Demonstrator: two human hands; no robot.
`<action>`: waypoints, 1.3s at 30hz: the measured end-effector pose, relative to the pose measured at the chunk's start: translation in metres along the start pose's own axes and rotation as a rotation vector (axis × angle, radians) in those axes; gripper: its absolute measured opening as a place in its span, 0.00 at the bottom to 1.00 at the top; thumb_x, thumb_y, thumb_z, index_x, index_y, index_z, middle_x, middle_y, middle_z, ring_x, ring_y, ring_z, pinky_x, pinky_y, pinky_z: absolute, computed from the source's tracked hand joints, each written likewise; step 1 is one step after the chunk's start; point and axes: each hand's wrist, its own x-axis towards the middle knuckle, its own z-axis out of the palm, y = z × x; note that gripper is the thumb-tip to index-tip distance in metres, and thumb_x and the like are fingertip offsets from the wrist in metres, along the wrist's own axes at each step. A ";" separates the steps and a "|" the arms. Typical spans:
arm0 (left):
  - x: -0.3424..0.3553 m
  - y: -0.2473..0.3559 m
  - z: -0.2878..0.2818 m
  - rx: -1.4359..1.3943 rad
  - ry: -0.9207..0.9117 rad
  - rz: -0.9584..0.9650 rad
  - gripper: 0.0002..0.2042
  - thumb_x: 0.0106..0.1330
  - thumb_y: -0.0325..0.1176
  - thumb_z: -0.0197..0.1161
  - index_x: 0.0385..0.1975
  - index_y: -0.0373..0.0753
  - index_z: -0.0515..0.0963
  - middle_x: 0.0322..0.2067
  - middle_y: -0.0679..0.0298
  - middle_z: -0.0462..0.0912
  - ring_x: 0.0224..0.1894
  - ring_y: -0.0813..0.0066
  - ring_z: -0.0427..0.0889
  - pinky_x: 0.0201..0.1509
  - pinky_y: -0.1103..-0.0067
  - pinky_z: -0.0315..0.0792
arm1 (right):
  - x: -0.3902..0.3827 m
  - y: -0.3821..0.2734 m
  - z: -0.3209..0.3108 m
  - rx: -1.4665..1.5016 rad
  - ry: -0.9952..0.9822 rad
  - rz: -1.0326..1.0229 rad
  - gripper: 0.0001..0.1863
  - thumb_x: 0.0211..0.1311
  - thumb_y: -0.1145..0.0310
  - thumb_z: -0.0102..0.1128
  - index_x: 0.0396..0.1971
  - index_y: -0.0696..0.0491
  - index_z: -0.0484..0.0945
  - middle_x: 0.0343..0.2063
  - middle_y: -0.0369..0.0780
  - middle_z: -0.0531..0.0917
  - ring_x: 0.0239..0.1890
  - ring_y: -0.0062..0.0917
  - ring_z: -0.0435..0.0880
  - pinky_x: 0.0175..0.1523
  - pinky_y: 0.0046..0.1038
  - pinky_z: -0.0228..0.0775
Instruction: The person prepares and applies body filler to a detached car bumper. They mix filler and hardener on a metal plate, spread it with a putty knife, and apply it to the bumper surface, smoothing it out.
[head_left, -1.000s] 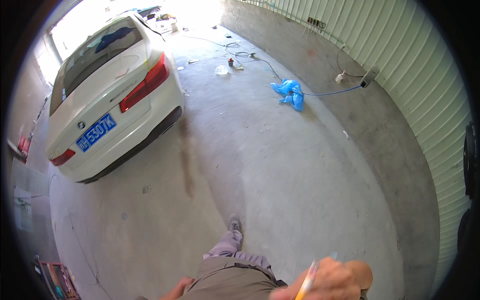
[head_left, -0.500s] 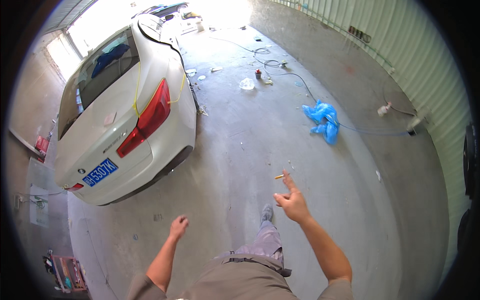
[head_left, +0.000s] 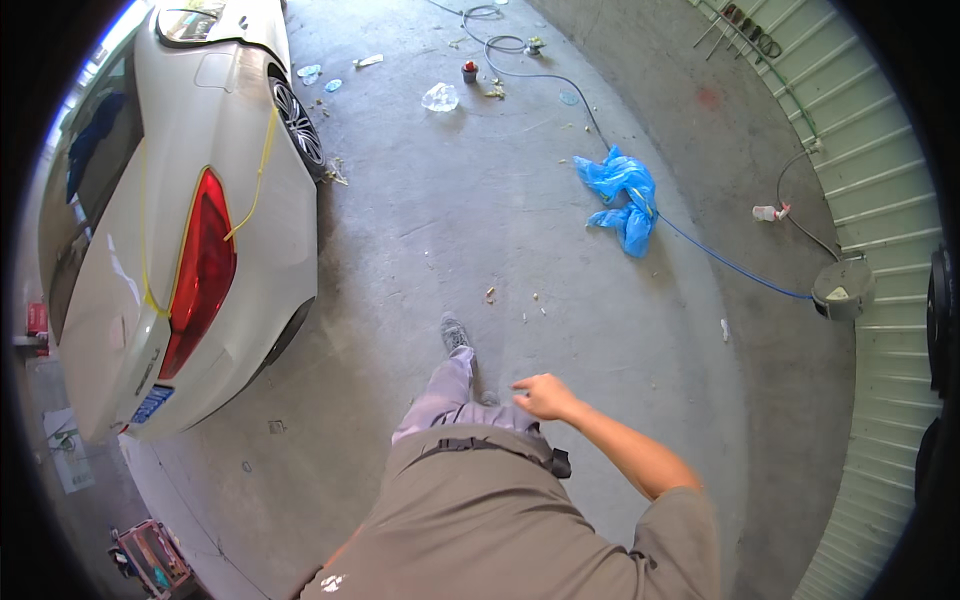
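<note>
My right hand [head_left: 545, 397] is in front of my right hip, with its fingers curled together and pointing left. No cigarette shows at it now; whatever is inside the fingers, if anything, is hidden. My left hand is out of the picture, and only a sliver of that arm shows beside my shirt [head_left: 470, 500]. One shoe [head_left: 454, 331] is stepping forward on the concrete floor. Ahead and to the left stands a white car [head_left: 265, 215], with yellow tape [head_left: 150, 300] around its red tail light [head_left: 203, 275].
A crumpled blue plastic sheet [head_left: 628, 205] lies ahead right, by a blue hose [head_left: 735, 265] running to a round grey container [head_left: 843, 290]. Farther off are a coiled hose [head_left: 505, 45], clear plastic [head_left: 440, 97] and a small dark cup [head_left: 469, 72]. A pink cart [head_left: 155, 560] stands lower left.
I have moved forward, nearer the car's right side. My right hand has dropped toward my hip, and its cigarette no longer shows. My left hand has left the picture.
</note>
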 end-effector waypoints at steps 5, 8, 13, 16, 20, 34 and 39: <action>0.109 0.138 -0.211 -0.226 0.141 0.141 0.17 0.70 0.44 0.64 0.44 0.35 0.87 0.40 0.50 0.91 0.43 0.62 0.90 0.49 0.67 0.82 | 0.036 0.073 -0.042 0.189 0.228 0.362 0.21 0.68 0.56 0.65 0.55 0.49 0.90 0.51 0.49 0.90 0.56 0.45 0.89 0.64 0.42 0.81; 0.141 0.236 -0.360 -0.438 0.330 0.376 0.18 0.73 0.41 0.65 0.53 0.33 0.84 0.39 0.59 0.91 0.40 0.70 0.89 0.48 0.72 0.81 | 0.043 0.096 -0.067 0.243 0.254 0.454 0.21 0.67 0.55 0.66 0.53 0.51 0.90 0.51 0.48 0.91 0.55 0.42 0.90 0.62 0.40 0.81; 0.140 0.338 -0.494 -0.573 0.338 0.547 0.22 0.77 0.38 0.63 0.65 0.32 0.79 0.49 0.60 0.90 0.48 0.73 0.88 0.56 0.76 0.80 | 0.078 0.117 -0.123 0.183 0.121 0.589 0.21 0.65 0.54 0.65 0.51 0.50 0.91 0.50 0.47 0.92 0.55 0.40 0.91 0.61 0.39 0.82; 0.155 0.345 -0.495 -0.499 0.399 0.522 0.22 0.76 0.40 0.64 0.63 0.33 0.80 0.49 0.60 0.90 0.48 0.72 0.88 0.56 0.74 0.80 | 0.134 0.128 -0.170 0.096 0.049 0.559 0.21 0.64 0.55 0.64 0.51 0.49 0.91 0.48 0.47 0.92 0.53 0.42 0.91 0.60 0.40 0.82; 0.176 0.316 -0.408 -0.175 0.397 0.304 0.23 0.70 0.46 0.64 0.57 0.37 0.84 0.48 0.50 0.91 0.50 0.56 0.90 0.56 0.63 0.81 | 0.229 0.131 -0.242 0.212 0.100 0.496 0.20 0.64 0.54 0.64 0.49 0.49 0.92 0.46 0.47 0.92 0.53 0.42 0.91 0.59 0.39 0.82; 0.321 0.408 -0.655 0.135 0.125 0.238 0.26 0.69 0.53 0.63 0.55 0.38 0.86 0.52 0.45 0.89 0.55 0.47 0.88 0.59 0.58 0.81 | 0.456 0.048 -0.310 0.388 0.503 0.571 0.16 0.68 0.62 0.65 0.46 0.56 0.91 0.32 0.43 0.93 0.32 0.27 0.92 0.43 0.32 0.83; 0.323 0.484 -0.856 -0.313 0.461 0.451 0.26 0.74 0.49 0.65 0.65 0.38 0.80 0.57 0.51 0.89 0.60 0.57 0.87 0.66 0.67 0.78 | 0.514 -0.010 -0.254 -0.015 -0.117 0.051 0.18 0.64 0.55 0.64 0.39 0.55 0.90 0.37 0.51 0.92 0.42 0.40 0.92 0.47 0.43 0.82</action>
